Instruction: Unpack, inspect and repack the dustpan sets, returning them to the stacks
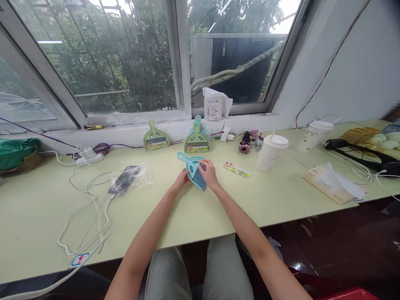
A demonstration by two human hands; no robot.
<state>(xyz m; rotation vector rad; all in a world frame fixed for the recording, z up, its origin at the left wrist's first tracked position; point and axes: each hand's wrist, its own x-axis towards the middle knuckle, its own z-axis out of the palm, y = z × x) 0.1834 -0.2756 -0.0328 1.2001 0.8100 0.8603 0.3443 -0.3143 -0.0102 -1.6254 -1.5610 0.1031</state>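
A light-blue dustpan (pixel 188 159) is held just over the table, its handle pointing to the far left. Nested in it is a small blue brush (pixel 199 179) with grey-blue bristles. My left hand (pixel 181 180) grips the dustpan's left edge, thumb on top. From the right, my right hand (pixel 208 172) has its fingers closed on the brush's upper part; the fingertips' exact hold is partly hidden. Beyond stand a wrapped green dustpan set (pixel 156 139) and a stack of green and blue dustpan sets (pixel 197 139). A printed label strip (pixel 236 170) lies right of my hands.
A phone in clear plastic (pixel 124 180) and loose white cables (pixel 93 196) lie at left. On the right are a lidded paper cup (pixel 272 153), a second cup (pixel 315 135), a tissue pack (pixel 331 183) and a black strap-like device (pixel 362 154). A screwdriver (pixel 93 127) rests on the sill.
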